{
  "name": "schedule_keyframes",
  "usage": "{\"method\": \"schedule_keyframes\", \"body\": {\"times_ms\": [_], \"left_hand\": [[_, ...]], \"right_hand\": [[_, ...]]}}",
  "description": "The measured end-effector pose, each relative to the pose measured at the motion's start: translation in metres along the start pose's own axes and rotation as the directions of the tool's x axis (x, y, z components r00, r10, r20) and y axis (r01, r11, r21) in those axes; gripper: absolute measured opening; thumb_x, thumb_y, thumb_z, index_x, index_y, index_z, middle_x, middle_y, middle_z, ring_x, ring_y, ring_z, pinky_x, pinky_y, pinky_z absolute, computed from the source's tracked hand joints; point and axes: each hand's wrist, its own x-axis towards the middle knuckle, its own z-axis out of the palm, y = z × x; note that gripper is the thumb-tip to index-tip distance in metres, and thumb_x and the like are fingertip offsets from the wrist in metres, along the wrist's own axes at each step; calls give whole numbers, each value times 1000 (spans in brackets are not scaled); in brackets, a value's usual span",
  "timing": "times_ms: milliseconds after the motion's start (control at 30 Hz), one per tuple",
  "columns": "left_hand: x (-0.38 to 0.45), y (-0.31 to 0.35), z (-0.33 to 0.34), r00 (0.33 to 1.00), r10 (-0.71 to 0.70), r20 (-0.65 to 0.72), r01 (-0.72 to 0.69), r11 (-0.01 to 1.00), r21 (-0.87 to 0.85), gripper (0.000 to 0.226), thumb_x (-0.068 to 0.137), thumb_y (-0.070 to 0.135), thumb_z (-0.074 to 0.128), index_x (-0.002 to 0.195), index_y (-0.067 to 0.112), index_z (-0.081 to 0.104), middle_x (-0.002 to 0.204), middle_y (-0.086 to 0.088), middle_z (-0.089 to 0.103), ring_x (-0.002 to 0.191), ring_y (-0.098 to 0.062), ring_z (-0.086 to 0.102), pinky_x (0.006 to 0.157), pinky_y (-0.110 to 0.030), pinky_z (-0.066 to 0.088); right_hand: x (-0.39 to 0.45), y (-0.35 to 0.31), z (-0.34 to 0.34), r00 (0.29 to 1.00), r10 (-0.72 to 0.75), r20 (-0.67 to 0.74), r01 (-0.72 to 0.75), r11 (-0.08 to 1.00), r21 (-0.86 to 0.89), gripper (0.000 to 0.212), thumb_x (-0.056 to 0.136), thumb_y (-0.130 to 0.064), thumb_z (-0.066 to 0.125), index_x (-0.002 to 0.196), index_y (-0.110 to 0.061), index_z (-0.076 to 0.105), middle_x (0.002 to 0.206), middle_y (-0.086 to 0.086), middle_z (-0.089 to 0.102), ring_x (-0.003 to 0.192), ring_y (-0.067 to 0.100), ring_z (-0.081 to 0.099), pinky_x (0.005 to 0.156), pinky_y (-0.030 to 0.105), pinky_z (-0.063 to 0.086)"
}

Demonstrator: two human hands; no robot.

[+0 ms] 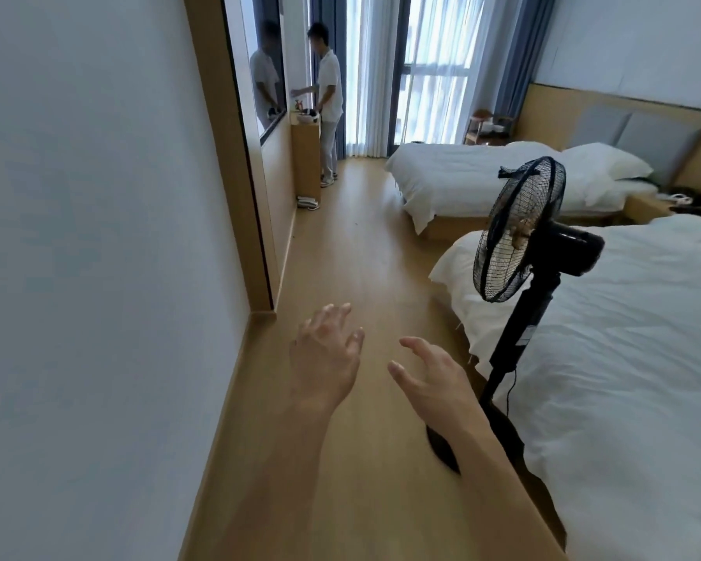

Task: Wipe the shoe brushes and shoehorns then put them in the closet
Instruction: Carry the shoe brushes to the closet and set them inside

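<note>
Both my left hand (324, 350) and right hand (430, 374) hover spread, holding nothing; no brushes or shoehorns visible, so I judge wiping unstarted.

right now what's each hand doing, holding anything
Left hand: open, fingers spread, holding nothing, out over the floor.
Right hand: open, fingers loosely extended, holding nothing.

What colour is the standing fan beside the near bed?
Black, cage and pole alike, in the head view.
</note>
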Motion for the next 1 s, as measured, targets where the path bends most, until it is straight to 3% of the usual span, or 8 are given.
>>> {"method": "schedule_keyframes", "body": {"times_ms": [233, 500, 733, 1000], "left_hand": [[110, -48, 23, 1000, 7, 23, -7, 1000, 26, 46, 99, 39, 50, 143, 26, 45, 148, 3, 44, 135, -16, 41, 109, -35, 36], [262, -92, 47, 999, -38, -19, 39, 996, 83, 46, 98, 41, 49, 142, 27, 44, 147, 3, 45, 135, -18, 42, 110, -40, 38], [431, -91, 59, 993, -72, -94, 84, 987, 136, 48, 98, 41, 49, 143, 26, 44, 149, 1, 44, 136, -19, 40, 113, -40, 34], [569, -93, 107, 997, -63, -39, 68, 989, 132, 50, 96, 41, 52, 143, 26, 43, 150, 1, 41, 137, -21, 38, 112, -40, 33]], "right_hand": [[120, -8, 38, 999, 17, 27, -17, 1000, 15, 46, 96, -44, 58, 139, -30, 51, 140, -3, 54, 128, 14, 49, 94, 24, 37], [292, -14, 76, 998, -30, 57, 28, 999, 26, 47, 95, -44, 61, 138, -28, 53, 140, -1, 56, 129, 17, 51, 105, 31, 40], [473, -32, 73, 992, -88, 88, 84, 995, 55, 46, 95, -43, 61, 138, -28, 53, 139, 3, 55, 129, 19, 50, 100, 30, 39], [604, -3, 67, 998, -29, 52, 27, 999, 30, 47, 94, -47, 61, 138, -30, 53, 139, 0, 55, 128, 17, 50, 101, 32, 42]]}}
